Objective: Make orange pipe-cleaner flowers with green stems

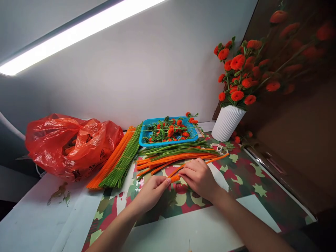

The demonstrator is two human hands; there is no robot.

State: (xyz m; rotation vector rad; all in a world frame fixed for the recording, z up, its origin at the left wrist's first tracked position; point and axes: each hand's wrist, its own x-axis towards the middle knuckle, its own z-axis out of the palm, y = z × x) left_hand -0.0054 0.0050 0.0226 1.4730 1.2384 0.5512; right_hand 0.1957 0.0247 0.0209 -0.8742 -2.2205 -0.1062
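Note:
Between my two hands is a small coiled piece of orange pipe cleaner (175, 179), with a long straight end running up to the right. My left hand (156, 187) pinches the coil's left side between thumb and fingers. On its right side, my right hand (195, 174) is closed on the same orange pipe cleaner, fingertips at the coil. Just beyond the hands lie loose orange pipe cleaners (157, 162) and green ones (168, 149) on the patterned cloth (181, 206).
A blue basket (143, 134) of small orange flowers stands behind the loose stems. Orange and green bundles (122, 168) lie left, beside a red plastic bag (60, 150). A white vase (228, 122) with orange flowers stands at the right; scissors (220, 148) lie near it.

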